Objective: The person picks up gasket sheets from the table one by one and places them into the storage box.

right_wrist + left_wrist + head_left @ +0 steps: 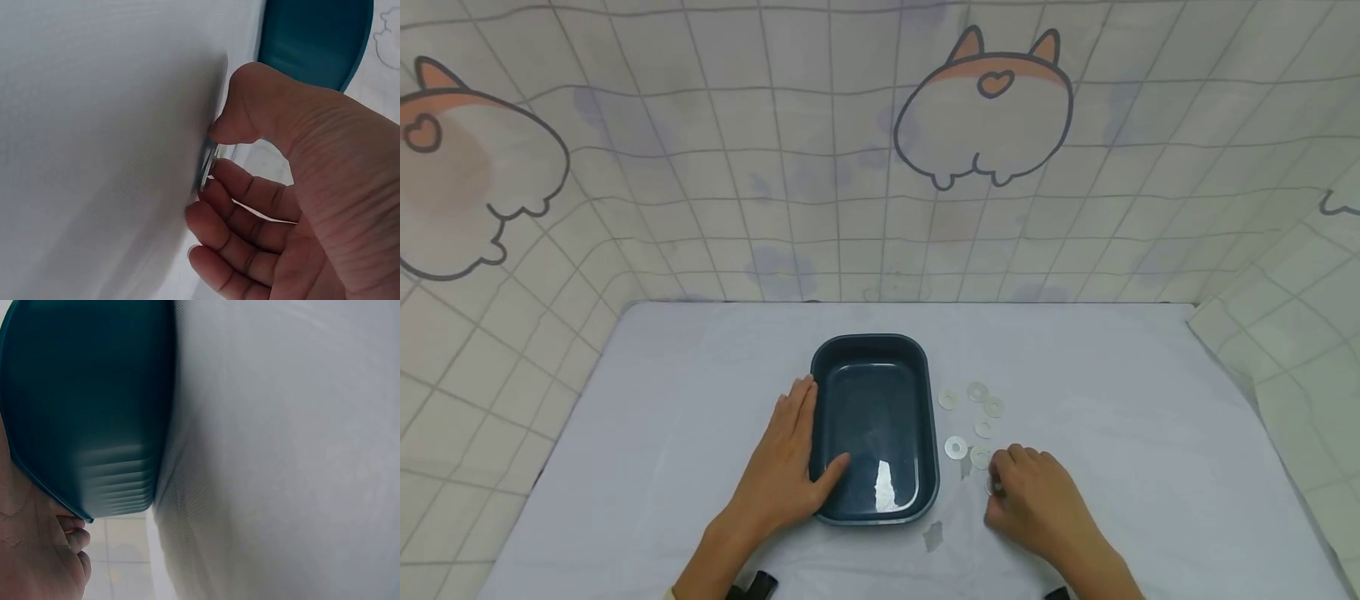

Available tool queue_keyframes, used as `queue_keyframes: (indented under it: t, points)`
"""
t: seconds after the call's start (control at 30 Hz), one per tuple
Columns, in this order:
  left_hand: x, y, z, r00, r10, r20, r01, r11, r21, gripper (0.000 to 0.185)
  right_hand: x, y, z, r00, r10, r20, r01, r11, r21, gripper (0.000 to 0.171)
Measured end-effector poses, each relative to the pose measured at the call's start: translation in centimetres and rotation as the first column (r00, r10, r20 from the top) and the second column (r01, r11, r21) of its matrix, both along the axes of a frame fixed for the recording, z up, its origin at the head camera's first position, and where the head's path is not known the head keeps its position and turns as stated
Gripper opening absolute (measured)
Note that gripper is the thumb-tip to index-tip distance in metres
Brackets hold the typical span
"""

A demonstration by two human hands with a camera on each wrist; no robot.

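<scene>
A dark teal rectangular plastic tray (872, 367) sits mid-table on the white cloth-covered table (700, 375), and the left hand (790, 467) lies flat against its left wall, fingers straight and thumb hooked over the near rim, apparently to keep it from sliding. Just right of the tray lie flat, silvery round metal washers (973, 421), scattered within easy reach. The right hand (1033, 500) curls over the nearest of them, thumb and fingers pinching one thin washer (207, 165) on edge against the cloth, which likely helps lift so flat a piece.
</scene>
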State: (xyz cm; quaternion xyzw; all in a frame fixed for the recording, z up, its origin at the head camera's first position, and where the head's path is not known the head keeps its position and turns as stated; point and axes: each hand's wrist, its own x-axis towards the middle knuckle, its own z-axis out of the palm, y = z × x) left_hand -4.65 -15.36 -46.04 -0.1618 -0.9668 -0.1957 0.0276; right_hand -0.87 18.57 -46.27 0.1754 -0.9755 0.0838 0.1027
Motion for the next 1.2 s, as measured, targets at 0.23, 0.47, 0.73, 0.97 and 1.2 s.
queue_keyframes:
  t: [0.23, 0.47, 0.73, 0.97, 1.2]
  points:
    - [0.0, 0.0, -0.2, 1.0, 0.007, 0.003, -0.007, 1.0, 0.024, 0.105, -0.1, 0.5, -0.1, 0.999, 0.014, 0.046, -0.01, 0.996, -0.086, 0.023]
    - [0.2, -0.3, -0.4, 1.0, 0.017, 0.011, -0.017, 1.0, 0.002, 0.103, -0.1, 0.8, -0.5, 0.995, 0.024, 0.092, -0.013, 0.993, -0.118, 0.022]
    - [0.1, -0.2, -0.4, 1.0, -0.003, 0.007, 0.003, 1.0, 0.0, 0.103, -0.2, 1.0, -0.9, 0.998, 0.031, 0.063, -0.021, 0.988, -0.152, 0.024]
    - [0.0, -0.1, -0.2, 1.0, -0.001, 0.002, 0.001, 1.0, -0.006, 0.104, -0.7, 1.1, -0.7, 0.998, 0.058, -0.003, -0.058, 0.979, -0.194, 0.023]
    - [-0.1, -0.1, -0.2, 1.0, -0.009, -0.003, 0.009, 1.0, 0.002, 0.103, -1.4, 0.6, 0.1, 0.999, 0.046, 0.027, -0.04, 0.982, -0.184, 0.025]
